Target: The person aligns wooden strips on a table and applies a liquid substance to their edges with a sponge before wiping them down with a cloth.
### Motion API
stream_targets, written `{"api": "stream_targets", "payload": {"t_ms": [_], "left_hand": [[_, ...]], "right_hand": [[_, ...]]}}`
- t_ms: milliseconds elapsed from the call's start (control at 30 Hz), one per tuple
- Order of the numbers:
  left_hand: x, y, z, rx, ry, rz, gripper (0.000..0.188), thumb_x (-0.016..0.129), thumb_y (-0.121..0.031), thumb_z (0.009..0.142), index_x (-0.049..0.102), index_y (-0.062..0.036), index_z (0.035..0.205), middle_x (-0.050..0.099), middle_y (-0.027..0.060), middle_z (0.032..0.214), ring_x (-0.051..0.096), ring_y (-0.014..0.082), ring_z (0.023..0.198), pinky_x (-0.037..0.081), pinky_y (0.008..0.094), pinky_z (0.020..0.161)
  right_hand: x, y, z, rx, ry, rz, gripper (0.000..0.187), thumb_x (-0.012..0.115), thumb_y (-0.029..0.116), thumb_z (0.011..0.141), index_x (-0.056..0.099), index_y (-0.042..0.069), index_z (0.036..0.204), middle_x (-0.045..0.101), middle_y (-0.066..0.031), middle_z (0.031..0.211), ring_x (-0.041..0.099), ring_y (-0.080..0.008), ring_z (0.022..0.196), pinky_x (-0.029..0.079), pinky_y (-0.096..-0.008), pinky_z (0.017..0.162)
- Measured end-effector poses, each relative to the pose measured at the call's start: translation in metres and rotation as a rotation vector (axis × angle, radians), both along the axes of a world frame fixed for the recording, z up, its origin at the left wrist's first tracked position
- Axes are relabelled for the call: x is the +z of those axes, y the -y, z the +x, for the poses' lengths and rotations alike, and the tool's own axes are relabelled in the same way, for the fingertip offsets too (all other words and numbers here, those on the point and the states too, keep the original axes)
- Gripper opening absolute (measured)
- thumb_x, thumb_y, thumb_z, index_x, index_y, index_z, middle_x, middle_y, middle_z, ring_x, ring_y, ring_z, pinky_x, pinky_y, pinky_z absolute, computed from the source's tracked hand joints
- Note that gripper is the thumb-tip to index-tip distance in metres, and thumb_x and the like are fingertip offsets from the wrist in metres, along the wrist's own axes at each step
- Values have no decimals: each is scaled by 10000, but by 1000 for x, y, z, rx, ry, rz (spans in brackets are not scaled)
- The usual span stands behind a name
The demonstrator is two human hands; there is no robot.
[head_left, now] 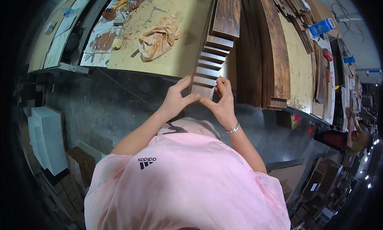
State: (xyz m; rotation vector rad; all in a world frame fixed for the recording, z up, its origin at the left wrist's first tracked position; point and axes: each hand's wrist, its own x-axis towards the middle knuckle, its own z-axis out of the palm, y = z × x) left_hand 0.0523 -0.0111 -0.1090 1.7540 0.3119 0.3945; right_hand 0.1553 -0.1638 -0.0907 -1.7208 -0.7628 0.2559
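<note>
A stack of dark brown wooden boards (226, 15) lies lengthwise before me, with the near ends staggered like steps. The lowest visible step, the nearest wooden board (205, 92), juts out past the table edge. My left hand (176, 97) is closed on its left side, thumb on the near end and fingers along the edge. On the other side my right hand (222, 104) grips the right corner, thumb near the left thumb and fingers bent at the edge. The undersides of the fingers are partly hidden.
A stained crumpled cloth (159, 37) lies on the pale yellow table (119, 61). Right of the boards stand more long brown planks (275, 50). Farther right are a blue container (321, 27) and a red-handled tool (327, 54). Another person (359, 139) is at far right.
</note>
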Motion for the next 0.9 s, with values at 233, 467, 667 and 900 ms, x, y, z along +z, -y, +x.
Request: {"api": "stream_targets", "payload": {"t_ms": [233,467,667,900], "left_hand": [[11,5,9,67,-70,-12,561,732,-93,836,537,26,1348,610,212,1300,608,256,1190,460,344,987],[19,-1,17,136,106,550,579,751,-147,797,557,31,1313,624,191,1265,581,361,1166,467,404,976],[19,-2,10,106,117,678,581,761,-126,796,565,53,1312,604,212,1298,567,387,1188,441,418,1014],[6,15,-1,185,58,242,546,732,-124,840,551,45,1327,605,209,1311,585,328,1196,451,351,1005]], "right_hand": [[-14,-3,11,24,7,-93,751,859,153,716,511,-81,1338,527,-138,1210,583,-225,1067,513,-330,928],[-1,-8,8,-82,223,-64,777,823,152,725,467,-40,1388,537,-206,1268,525,-364,1166,445,-422,1002],[-17,-1,5,-69,370,-66,744,799,130,747,469,-32,1393,536,-209,1293,531,-385,1159,446,-427,986],[-21,3,-10,-96,69,47,539,711,154,877,524,-47,1341,533,-199,1307,555,-325,1160,451,-372,982]]}}
